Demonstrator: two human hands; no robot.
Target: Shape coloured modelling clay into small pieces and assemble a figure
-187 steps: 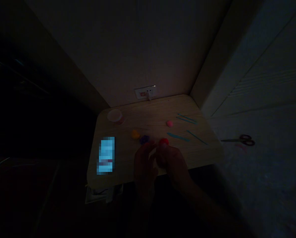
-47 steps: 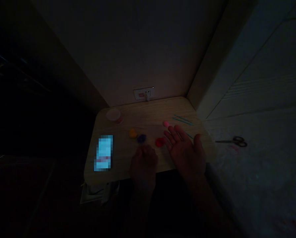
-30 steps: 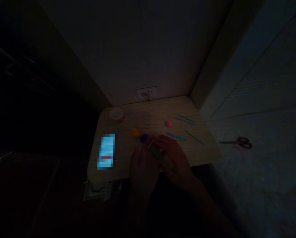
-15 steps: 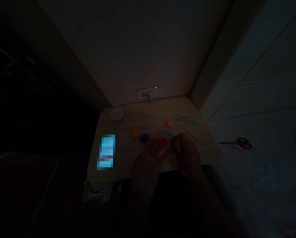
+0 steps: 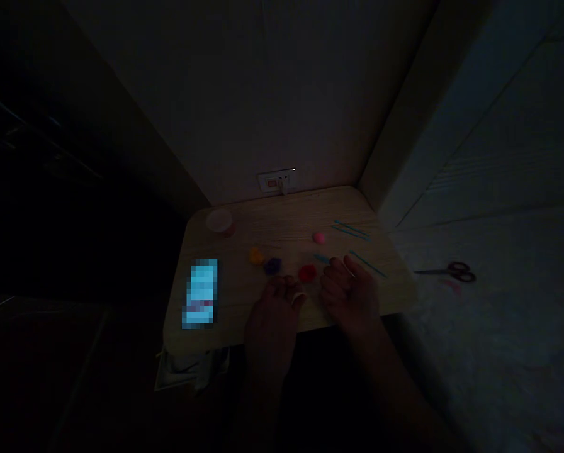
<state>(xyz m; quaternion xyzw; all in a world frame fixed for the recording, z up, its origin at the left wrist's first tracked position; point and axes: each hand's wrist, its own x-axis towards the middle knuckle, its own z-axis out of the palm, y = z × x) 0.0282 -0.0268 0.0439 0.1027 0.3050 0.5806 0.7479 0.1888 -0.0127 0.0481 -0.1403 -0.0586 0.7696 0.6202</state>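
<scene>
The scene is very dark. My left hand (image 5: 271, 318) is over the front edge of the small wooden table (image 5: 235, 302), its fingers curled in towards the thumb. A small pale thing shows at its thumb and fingertips, too dim to name. My right hand (image 5: 350, 292) is closed in a fist at the right, and what it may hold is hidden. Between and just beyond the hands lies a red lump (image 5: 307, 273), like soft clay. A blue pointed thing (image 5: 320, 258) shows beyond the right knuckles. Purple (image 5: 272, 266) and orange lumps (image 5: 256, 256) lie further left, and a pink ball (image 5: 318, 238) lies behind.
A lit phone (image 5: 201, 292) lies at the table's left, with a round tub (image 5: 220, 223) behind it. Thin blue-green sticks (image 5: 351, 230) lie at the right. Scissors (image 5: 452, 272) rest on the pale surface beyond. A wall socket (image 5: 276, 180) is behind the table.
My hands have moved apart, the left drawing back towards me. The red lump, previously at my left fingertips, now shows apart from both hands. The view has shifted slightly.
</scene>
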